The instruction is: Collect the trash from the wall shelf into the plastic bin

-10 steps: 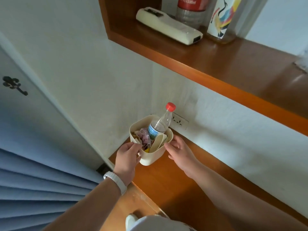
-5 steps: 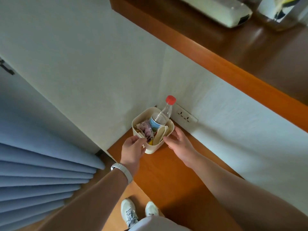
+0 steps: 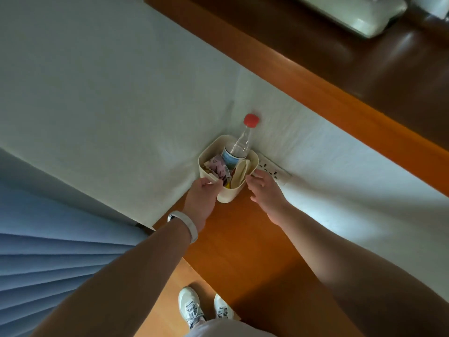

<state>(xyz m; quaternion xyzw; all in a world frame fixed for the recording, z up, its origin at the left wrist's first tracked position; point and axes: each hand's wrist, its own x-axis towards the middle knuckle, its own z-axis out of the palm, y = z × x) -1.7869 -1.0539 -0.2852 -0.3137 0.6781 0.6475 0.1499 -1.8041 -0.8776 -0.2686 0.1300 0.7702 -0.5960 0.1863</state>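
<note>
A cream plastic bin (image 3: 224, 194) stands low in the wall corner, on or just above the lower wooden ledge (image 3: 243, 239). Inside it are a clear bottle with a red cap (image 3: 239, 144), crumpled wrappers (image 3: 218, 167) and a folded paper cup (image 3: 239, 172). My left hand (image 3: 201, 198) grips the bin's left rim, thumb hooked over the edge. My right hand (image 3: 266, 188) is at the right rim with fingers spread, its fingertips touching the rim. The wall shelf (image 3: 340, 93) runs across the upper right.
A white remote-like device (image 3: 352, 15) lies on the wall shelf. A wall socket (image 3: 271, 169) sits just right of the bin. Blue pleated curtain (image 3: 60, 263) fills the lower left. My shoes (image 3: 204, 307) are on the floor below.
The bin went down and back into the corner, held in both hands. The view tilted downward, so the shelf slid toward the top. My right hand's fingers loosened on the rim.
</note>
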